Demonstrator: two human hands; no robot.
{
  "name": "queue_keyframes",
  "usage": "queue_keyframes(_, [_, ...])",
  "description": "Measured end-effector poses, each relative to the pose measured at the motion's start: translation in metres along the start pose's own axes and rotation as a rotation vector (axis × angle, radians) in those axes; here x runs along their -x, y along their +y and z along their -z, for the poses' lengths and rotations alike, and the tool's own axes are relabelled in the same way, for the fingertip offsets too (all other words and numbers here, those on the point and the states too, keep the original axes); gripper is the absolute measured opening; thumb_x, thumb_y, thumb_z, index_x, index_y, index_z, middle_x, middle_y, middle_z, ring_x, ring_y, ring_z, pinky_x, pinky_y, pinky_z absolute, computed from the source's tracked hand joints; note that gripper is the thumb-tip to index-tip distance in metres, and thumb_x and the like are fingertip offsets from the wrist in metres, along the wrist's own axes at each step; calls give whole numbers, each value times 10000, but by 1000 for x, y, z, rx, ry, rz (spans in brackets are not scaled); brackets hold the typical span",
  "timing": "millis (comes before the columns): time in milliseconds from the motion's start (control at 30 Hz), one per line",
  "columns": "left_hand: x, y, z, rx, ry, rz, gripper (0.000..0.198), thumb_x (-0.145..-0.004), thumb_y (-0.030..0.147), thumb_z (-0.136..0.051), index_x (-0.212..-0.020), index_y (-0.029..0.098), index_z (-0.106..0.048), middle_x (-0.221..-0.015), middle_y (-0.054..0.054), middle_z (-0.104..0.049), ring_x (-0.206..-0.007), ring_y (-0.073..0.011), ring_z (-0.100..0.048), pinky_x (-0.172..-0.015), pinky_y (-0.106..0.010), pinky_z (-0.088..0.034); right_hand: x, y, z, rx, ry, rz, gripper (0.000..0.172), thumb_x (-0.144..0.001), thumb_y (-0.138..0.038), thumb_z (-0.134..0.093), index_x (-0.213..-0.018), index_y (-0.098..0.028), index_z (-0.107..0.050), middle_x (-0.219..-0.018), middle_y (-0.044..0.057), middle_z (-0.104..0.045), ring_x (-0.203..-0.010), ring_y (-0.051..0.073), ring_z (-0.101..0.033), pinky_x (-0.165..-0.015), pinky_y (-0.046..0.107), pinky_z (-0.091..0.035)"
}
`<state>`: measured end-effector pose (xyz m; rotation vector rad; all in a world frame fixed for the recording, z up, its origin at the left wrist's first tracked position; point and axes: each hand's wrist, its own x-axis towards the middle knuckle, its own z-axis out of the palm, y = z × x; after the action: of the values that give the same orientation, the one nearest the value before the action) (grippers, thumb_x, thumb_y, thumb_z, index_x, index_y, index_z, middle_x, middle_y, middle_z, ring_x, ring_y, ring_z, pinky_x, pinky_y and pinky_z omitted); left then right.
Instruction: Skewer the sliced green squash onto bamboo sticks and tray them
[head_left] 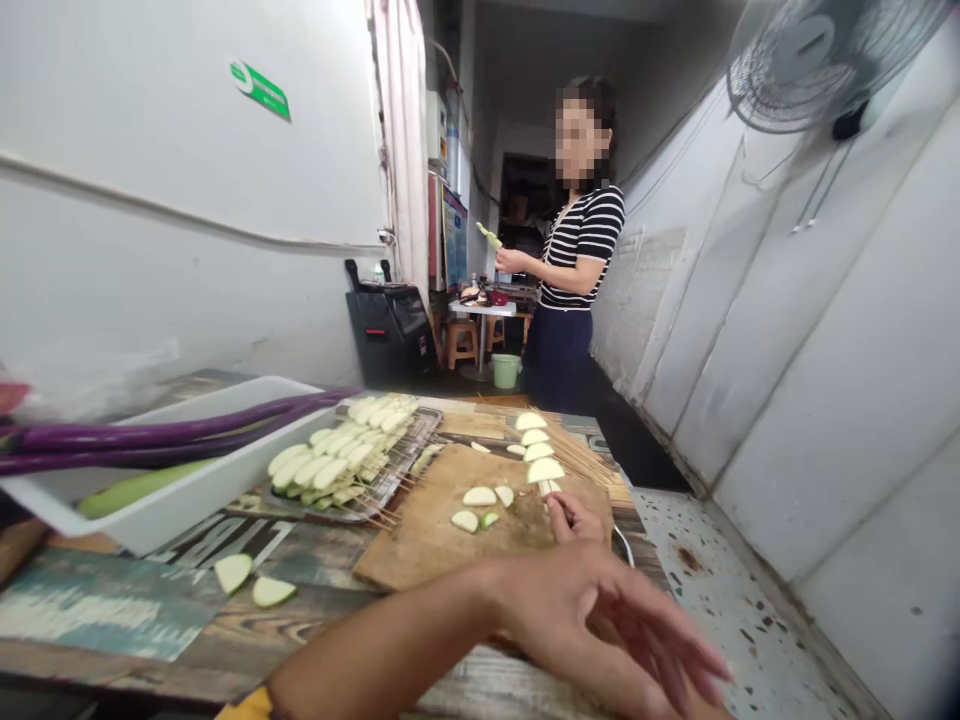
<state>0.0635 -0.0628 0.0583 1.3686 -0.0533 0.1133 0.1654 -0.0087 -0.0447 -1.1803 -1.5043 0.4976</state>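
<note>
Pale vegetable slices [544, 468] on a skewer [547, 487] — right of centre in the frame, right hand [574, 516] pinching the skewer's lower end, left hand [600, 620] loosely spread at lower right — wooden board [416, 540] mid-frame.

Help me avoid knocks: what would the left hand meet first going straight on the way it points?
Ahead of the left hand, the way looks free as far as the picture shows, over the speckled floor, though depth is unclear.
</note>
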Motion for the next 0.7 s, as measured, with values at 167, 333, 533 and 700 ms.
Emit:
queue_keyframes(167, [9,-48,40,212,-292,149,493,-603,366,-675,-961,27,-676,-880,-124,-665,-823,-256,-656,-718,-326,-485,-1,-5,0,-36,43,-25,342,-838,-477,-505,-834,-190,-691,-640,38,-630,-596,172,-570,-536,276,-468])
queue_keyframes(333, [5,-118,79,434,-216,142,628,-580,516,-469,-857,-3,-690,-942,-211,-641,-726,-258,-637,-635,-353,-474,-2,-10,5,-27,108,-49,374,-807,-492,-518,-834,-174,-714,-580,35,-615,-559,176,-561,-485,257,-435])
queue_keyframes(533, [3,-138,87,494,-176,108,556,-652,438,-404,-847,4,-693,-977,-198,-641,-823,-232,-632,-736,-318,-457,-3,-7,8,8,115,-85,434,-809,-525,-503,-868,-154,-720,-550,32,-598,-546,178,-560,-487,257,-438])
queue_keyframes(700, [1,-136,89,500,-170,56,573,-653,465,-385,-826,23,-706,-922,-184,-662,-740,-231,-638,-704,-328,-455,-5,-5,9,36,107,-86,449,-799,-552,-505,-846,-163,-726,-543,34,-600,-547,185,-563,-488,263,-444])
